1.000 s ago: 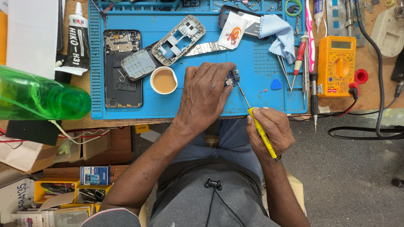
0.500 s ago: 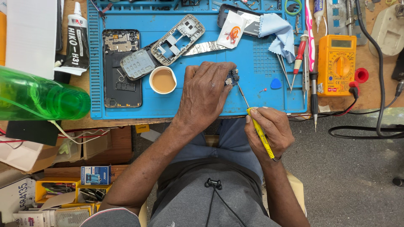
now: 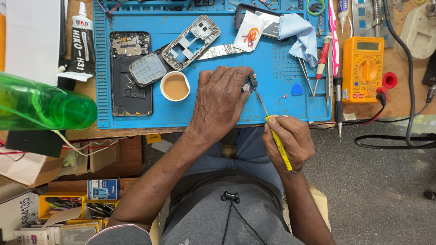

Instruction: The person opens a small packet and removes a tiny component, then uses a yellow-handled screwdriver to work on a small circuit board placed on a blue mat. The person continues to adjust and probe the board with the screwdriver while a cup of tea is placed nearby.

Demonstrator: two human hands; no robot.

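Left hand (image 3: 221, 102) palm-down on the blue mat (image 3: 272, 104), fingers curled over a small circuit board (image 3: 249, 83) — mostly hidden, apparently pinned at its edge. Right hand (image 3: 288, 140) fisted around a yellow screwdriver (image 3: 278, 141) — tip touching the board.

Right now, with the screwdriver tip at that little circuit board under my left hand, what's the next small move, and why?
Probably seat the tip squarely and turn gently while the left hand pins the small circuit board to the blue mat. The right hand holds the yellow-handled screwdriver at a slant, its shaft reaching the board's edge. I cannot tell whether the tip sits in a screw.
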